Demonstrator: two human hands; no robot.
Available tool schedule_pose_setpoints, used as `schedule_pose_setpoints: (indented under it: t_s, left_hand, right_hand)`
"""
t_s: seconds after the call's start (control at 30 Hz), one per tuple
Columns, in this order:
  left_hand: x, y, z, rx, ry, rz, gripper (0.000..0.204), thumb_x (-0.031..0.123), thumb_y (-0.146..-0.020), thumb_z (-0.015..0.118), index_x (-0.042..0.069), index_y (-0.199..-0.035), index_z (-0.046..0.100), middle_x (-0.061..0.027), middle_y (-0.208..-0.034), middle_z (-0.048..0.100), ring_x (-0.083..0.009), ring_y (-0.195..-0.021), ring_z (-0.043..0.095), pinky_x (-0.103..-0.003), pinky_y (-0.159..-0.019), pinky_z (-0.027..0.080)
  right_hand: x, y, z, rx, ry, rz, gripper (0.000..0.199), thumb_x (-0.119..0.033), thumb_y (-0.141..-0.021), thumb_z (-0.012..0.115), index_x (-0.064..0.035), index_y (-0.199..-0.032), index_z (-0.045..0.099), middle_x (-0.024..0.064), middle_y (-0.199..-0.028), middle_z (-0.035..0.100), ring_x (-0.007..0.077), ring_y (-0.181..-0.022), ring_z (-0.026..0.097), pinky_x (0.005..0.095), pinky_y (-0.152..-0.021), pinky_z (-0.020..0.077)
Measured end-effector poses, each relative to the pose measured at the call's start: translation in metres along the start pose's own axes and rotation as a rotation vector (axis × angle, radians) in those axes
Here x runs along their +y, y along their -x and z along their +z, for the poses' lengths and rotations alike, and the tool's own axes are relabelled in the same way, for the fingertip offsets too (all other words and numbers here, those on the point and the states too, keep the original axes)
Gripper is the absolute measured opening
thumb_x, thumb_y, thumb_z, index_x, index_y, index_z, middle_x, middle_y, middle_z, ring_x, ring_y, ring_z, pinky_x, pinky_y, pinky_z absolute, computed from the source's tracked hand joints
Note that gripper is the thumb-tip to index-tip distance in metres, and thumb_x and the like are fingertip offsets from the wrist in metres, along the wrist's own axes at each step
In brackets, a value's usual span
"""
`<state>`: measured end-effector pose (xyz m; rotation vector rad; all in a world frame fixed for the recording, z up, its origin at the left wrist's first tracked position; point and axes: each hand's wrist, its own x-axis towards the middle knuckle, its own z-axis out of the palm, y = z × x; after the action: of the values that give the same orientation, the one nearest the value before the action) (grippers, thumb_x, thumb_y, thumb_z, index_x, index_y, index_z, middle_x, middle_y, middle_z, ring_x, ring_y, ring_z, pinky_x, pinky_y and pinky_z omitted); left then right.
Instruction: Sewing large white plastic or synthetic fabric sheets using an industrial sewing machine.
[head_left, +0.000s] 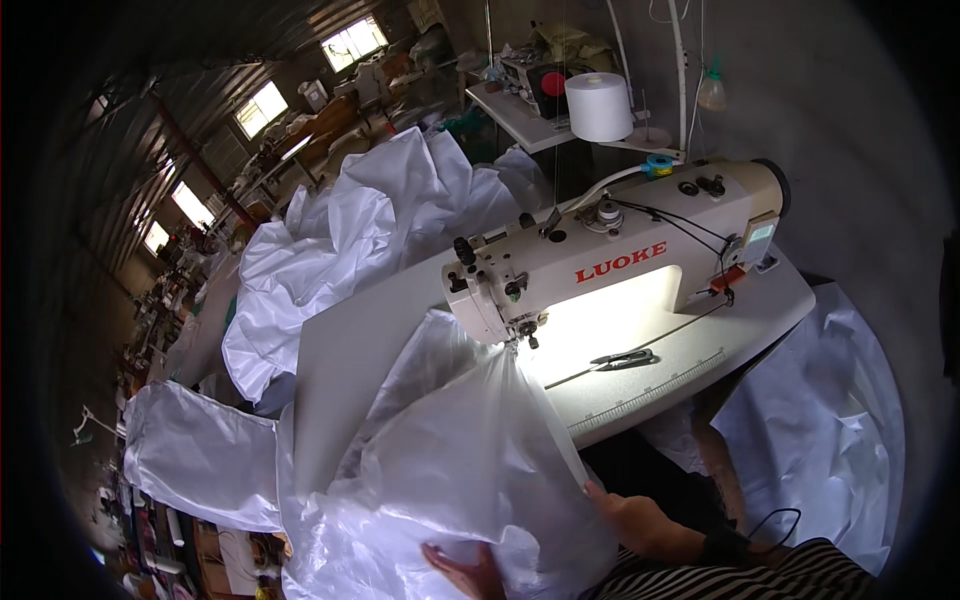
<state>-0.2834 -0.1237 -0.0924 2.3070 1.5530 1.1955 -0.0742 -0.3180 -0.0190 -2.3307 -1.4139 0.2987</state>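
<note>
"What's the biggest thing on your feed?"

"The white sheet (450, 460). It spreads from the centre down past seven o'clock, and its top narrows into gathered folds beneath the needle end of the sewing machine (620, 250)."

"What's that standing on?"

"A pale sewing table (340, 335). The machine lies across it towards two o'clock, with its bed brightly lit."

"And the hands?"

"Well apart. At five o'clock I have the right hand (640, 520), pinching the sheet's near edge by the look of it. The left hand (478, 573), at six, is partly covered by the sheet and set against it; I can't tell whether it grips."

"Anything smaller?"

"A white thread cone (600, 108) at one o'clock, and dark snips (625, 359) lying loose on the bed just past three."

"Which step would you call it?"

"From here I'd judge it's mid-seam, guiding the sheet's edge to the needle end. I'd say the next move calls for the right hand to keep that edge in line and lightly taut, and the left to support the bulk so its weight doesn't drag."
</note>
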Motion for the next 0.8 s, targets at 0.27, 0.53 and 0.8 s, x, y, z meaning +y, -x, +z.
schedule_pose_setpoints:
  t_s: [0.27,0.53,0.8]
  left_hand:
    - [-0.041,0.065,0.059,-0.550,0.342,-0.295,0.021,0.020,-0.103,0.051,0.000,-0.099,0.057,-0.0166,-0.087,0.061,-0.0330,-0.079,0.054,-0.046,-0.076,0.047]
    - [0.011,-0.085,-0.047,0.150,0.153,-0.035,0.018,0.016,-0.105,0.053,-0.002,-0.104,0.054,-0.0179,-0.083,0.059,-0.0315,-0.065,0.053,-0.042,-0.060,0.047]
    - [0.050,-0.171,-0.024,0.072,0.259,0.113,0.006,0.003,-0.100,0.052,-0.001,-0.097,0.049,-0.0161,-0.083,0.055,-0.0288,-0.071,0.052,-0.037,-0.069,0.047]
  right_hand:
    - [-0.016,-0.015,-0.008,-0.183,0.119,-0.114,0.063,-0.008,-0.090,0.054,0.0109,-0.148,0.037,0.0146,-0.092,0.071,0.0177,-0.061,0.069,0.0267,-0.044,0.0503]
    - [-0.025,-0.043,-0.018,-0.025,0.188,-0.173,0.062,-0.008,-0.088,0.057,0.0106,-0.145,0.040,0.0086,-0.072,0.066,0.0169,-0.049,0.064,0.0295,-0.041,0.0475]
    - [0.000,-0.127,-0.024,0.030,0.133,-0.024,0.052,-0.008,-0.093,0.053,0.0111,-0.140,0.045,0.0094,-0.068,0.069,0.0251,-0.059,0.070,0.0355,-0.051,0.0542]
